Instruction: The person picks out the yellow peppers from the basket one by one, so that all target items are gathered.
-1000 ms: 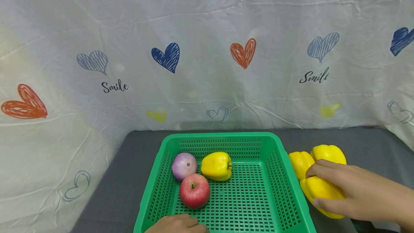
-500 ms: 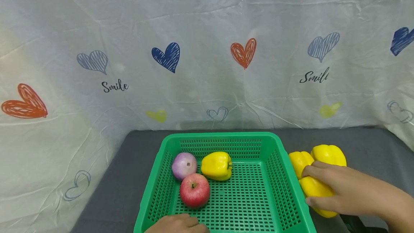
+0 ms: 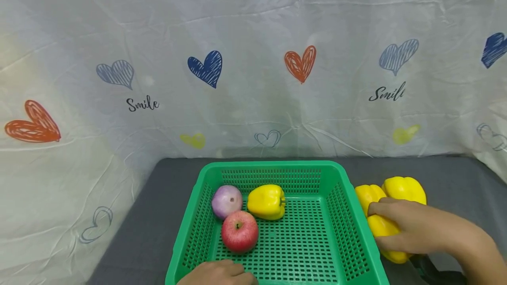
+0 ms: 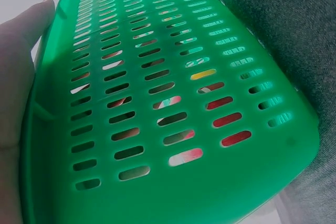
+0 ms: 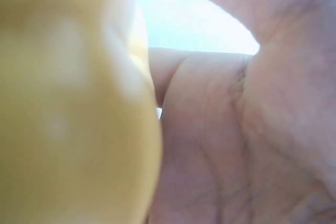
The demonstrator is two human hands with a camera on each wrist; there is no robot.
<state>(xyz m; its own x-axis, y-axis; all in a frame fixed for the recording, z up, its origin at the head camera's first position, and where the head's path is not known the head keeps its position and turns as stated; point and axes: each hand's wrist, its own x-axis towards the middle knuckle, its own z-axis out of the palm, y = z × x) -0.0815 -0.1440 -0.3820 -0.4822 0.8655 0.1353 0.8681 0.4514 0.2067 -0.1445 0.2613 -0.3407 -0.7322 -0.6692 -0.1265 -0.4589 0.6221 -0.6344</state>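
Observation:
At the right of the head view, my right hand [image 3: 424,228] grips a yellow bell pepper [image 3: 382,228] with fingers over its top and thumb on its near side. In the right wrist view, that bell pepper [image 5: 68,119] lies close against the fingers and fills the left side. Two more yellow bell peppers [image 3: 405,189] touch or nearly touch it from behind. My left hand [image 3: 219,272] holds the near rim of a green plastic basket [image 3: 358,214]; the left wrist view has the thumb along that rim. Inside lie a purple onion [image 3: 227,202], a red apple [image 3: 239,232] and a yellow bell pepper.
The basket stands on a dark grey cloth-covered table [image 3: 142,232]. Behind and to the left hangs a pale curtain [image 3: 245,21] printed with hearts. A black strap-like thing [image 3: 433,272] shows below my right wrist.
My right hand has shifted slightly left and settled further round the near yellow bell pepper, which has also moved a little left. The left hand and the basket's contents keep their places.

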